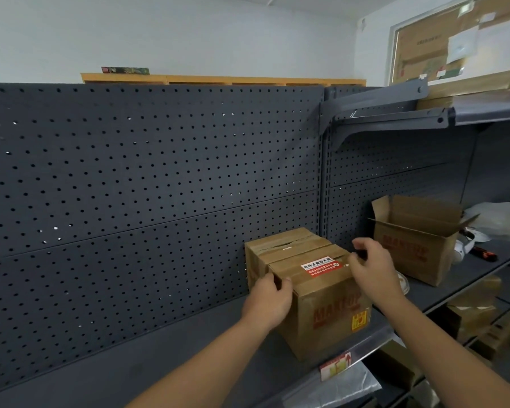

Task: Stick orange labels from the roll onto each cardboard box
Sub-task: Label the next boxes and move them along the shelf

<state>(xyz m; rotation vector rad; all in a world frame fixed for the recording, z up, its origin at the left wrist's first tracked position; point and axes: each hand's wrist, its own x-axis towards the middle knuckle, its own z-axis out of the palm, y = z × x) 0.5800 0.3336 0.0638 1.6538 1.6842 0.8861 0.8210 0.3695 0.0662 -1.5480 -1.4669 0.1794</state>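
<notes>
Head view looks down along a dark metal shelf (189, 343) backed by a pegboard panel (147, 178). A sealed cardboard box (321, 301) sits on the shelf near its front edge, with a second sealed box (280, 245) touching it from behind. An orange label (321, 268) lies flat on the top of the front box, its long axis running left to right across the lid, toward the right-hand edge.

Both hands are at that box. The left hand (270, 301) grips the top left corner, thumb on the lid and fingers curled over the side. The right hand (371, 266) curls round the top right edge, just beside the label's right end; whether it also holds something small and dark I cannot tell.

The label roll is not visible. An open box (415, 245) stands further right on the shelf, nearer the right hand, and shows no label, so it looks like the likely next target.
</notes>
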